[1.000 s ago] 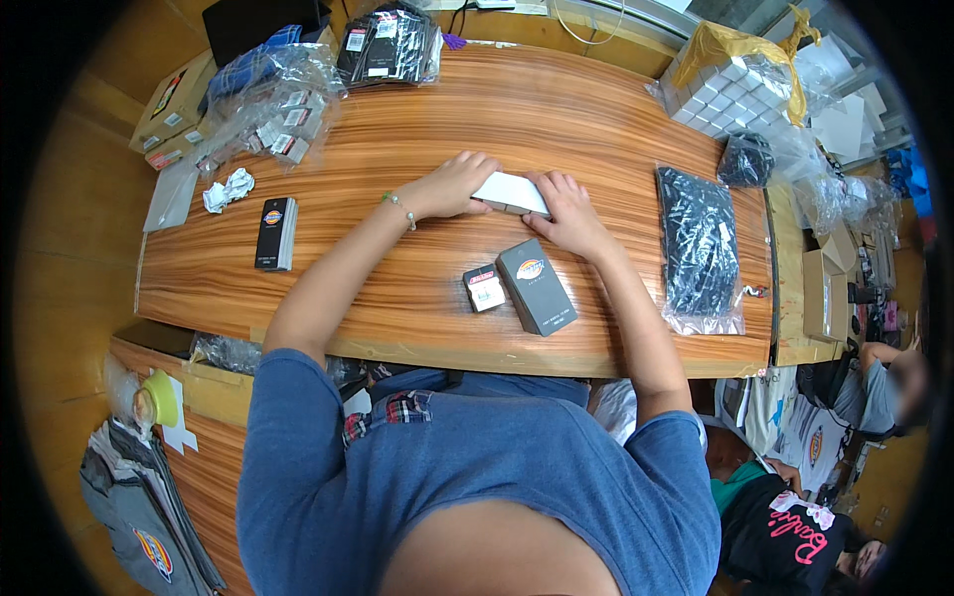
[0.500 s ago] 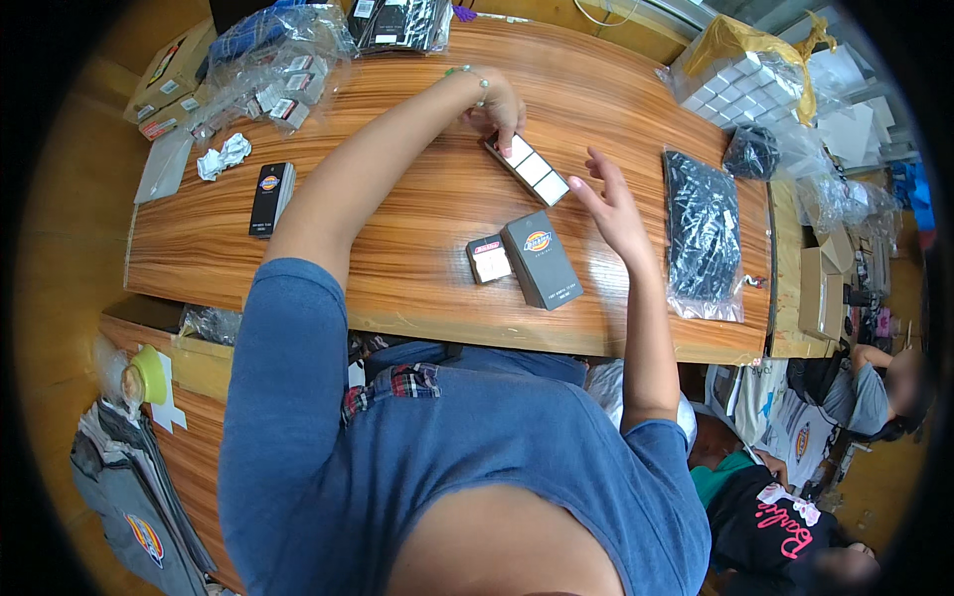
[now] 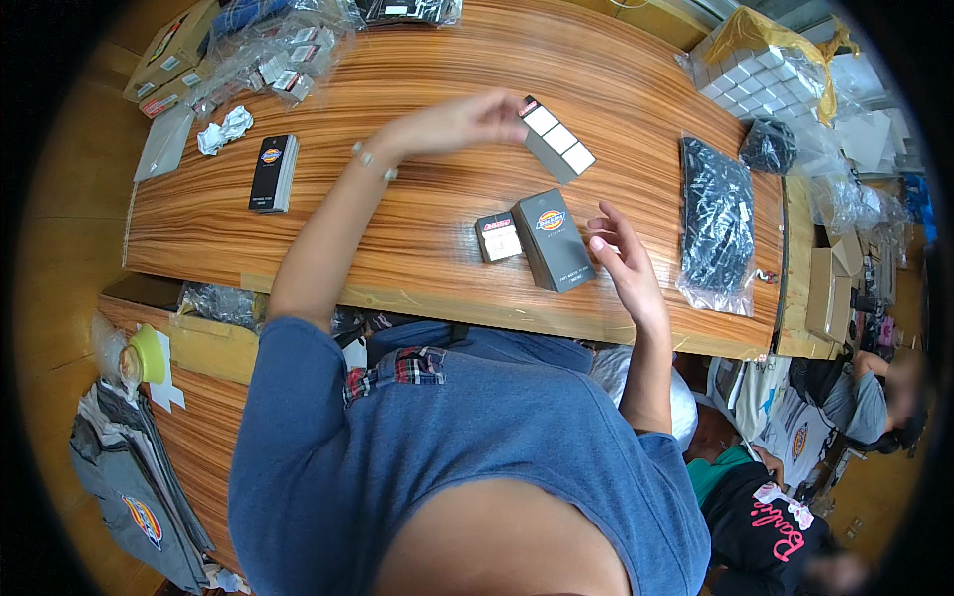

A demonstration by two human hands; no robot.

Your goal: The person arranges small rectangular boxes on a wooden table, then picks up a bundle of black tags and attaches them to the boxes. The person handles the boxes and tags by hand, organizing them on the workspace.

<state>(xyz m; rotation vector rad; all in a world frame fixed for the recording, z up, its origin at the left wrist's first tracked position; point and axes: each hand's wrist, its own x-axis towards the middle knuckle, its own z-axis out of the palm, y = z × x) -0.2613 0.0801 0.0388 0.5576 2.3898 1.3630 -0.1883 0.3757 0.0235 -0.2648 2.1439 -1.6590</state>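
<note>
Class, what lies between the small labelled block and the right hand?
Head view: the dark grey block lies between the small labelled block and the right hand.

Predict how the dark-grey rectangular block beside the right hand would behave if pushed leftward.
The dark-grey rectangular block is probably stiff: its faces look flat and its edges straight. Those flat sides also make rolling unlikely. Pushed leftward, it may soon nudge the smaller white-labelled grey block close beside it.

Left grip point(image 3: 481, 119) blurred, black packets point(image 3: 422, 13) cut off
</note>
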